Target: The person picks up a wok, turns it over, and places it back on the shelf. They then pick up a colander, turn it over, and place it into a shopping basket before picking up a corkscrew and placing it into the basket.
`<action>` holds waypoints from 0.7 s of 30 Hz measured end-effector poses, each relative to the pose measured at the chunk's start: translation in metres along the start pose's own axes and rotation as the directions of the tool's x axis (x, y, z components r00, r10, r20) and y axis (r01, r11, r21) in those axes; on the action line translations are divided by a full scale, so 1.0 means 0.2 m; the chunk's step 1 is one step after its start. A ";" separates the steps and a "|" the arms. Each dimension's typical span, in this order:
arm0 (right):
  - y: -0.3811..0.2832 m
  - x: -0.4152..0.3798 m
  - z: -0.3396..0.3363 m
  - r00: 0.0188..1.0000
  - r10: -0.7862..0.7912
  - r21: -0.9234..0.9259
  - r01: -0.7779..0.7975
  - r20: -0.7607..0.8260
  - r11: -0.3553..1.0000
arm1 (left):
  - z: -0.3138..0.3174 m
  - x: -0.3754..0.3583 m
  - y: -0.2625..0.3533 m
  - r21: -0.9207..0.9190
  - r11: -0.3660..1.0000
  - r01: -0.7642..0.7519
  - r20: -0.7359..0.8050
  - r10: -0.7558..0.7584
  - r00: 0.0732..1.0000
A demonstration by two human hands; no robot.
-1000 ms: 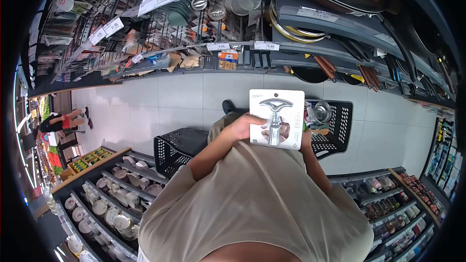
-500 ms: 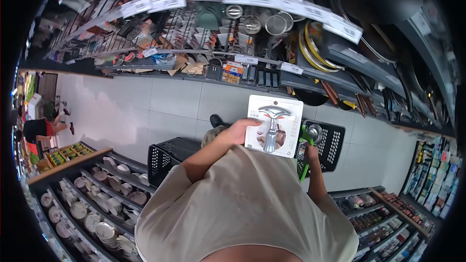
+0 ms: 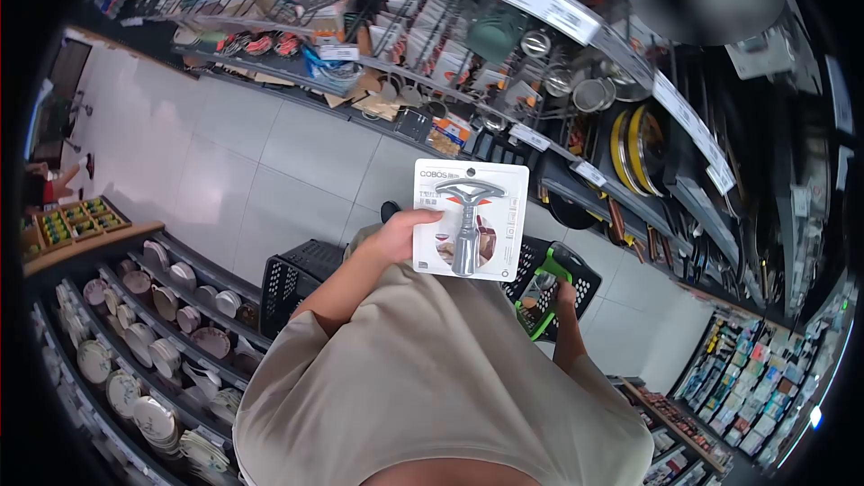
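My left hand [image 3: 402, 236] grips the left edge of a white blister card [image 3: 423, 261], its thumb on the front. A grey metal T-shaped tool [image 3: 468, 225] sits in the card, handle at the top. To the right and lower, my right hand [image 3: 565, 295] is closed on something green, over a black perforated basket [image 3: 585, 281]. The green item [image 3: 549, 328] looks like a frame or handle; a round metal thing [image 3: 544, 282] shows beside it.
Shelves of kitchen tools and pans [image 3: 643, 148] run across the top. Bowls and plates [image 3: 153, 418] fill racks at lower left. Another black basket [image 3: 292, 279] stands by my left arm. Part of a person [image 3: 63, 182] shows at far left.
The view has turned and the shelves now slant down to the right. The card has shifted left in view. My right hand and the green item are lower and further left.
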State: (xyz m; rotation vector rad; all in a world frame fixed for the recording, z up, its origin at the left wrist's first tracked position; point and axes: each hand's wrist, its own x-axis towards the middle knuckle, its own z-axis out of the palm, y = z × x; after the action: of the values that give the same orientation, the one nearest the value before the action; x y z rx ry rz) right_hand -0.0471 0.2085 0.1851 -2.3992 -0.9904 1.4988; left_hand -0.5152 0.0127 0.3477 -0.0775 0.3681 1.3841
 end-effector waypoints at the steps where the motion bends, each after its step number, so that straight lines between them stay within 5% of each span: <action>1: -0.01 0.00 0.04 1.000 -0.017 0.023 0.018 -0.019 1.000 | -0.03 -0.04 0.03 0.027 1.000 0.003 -0.060 -0.001 0.998; 3: -0.08 -0.09 0.14 0.995 -0.091 0.029 0.093 -0.039 0.995 | -0.05 -0.15 0.10 0.090 0.996 0.002 -0.171 0.014 0.985; 11: -0.18 -0.12 0.38 0.994 -0.100 0.075 0.096 0.046 0.993 | -0.19 -0.41 0.33 0.048 0.984 -0.170 -0.176 0.176 0.969; 21: -0.29 -0.27 0.74 0.996 -0.062 0.017 0.061 0.062 0.998 | -0.28 -0.56 0.42 -0.182 0.926 -0.332 -0.178 0.301 0.937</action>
State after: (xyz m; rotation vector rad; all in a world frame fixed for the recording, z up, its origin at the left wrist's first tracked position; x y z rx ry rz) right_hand -0.2134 0.1889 0.1781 -2.3025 -1.0523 1.5628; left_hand -0.6235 -0.0916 0.3428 -0.3069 0.3671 1.7425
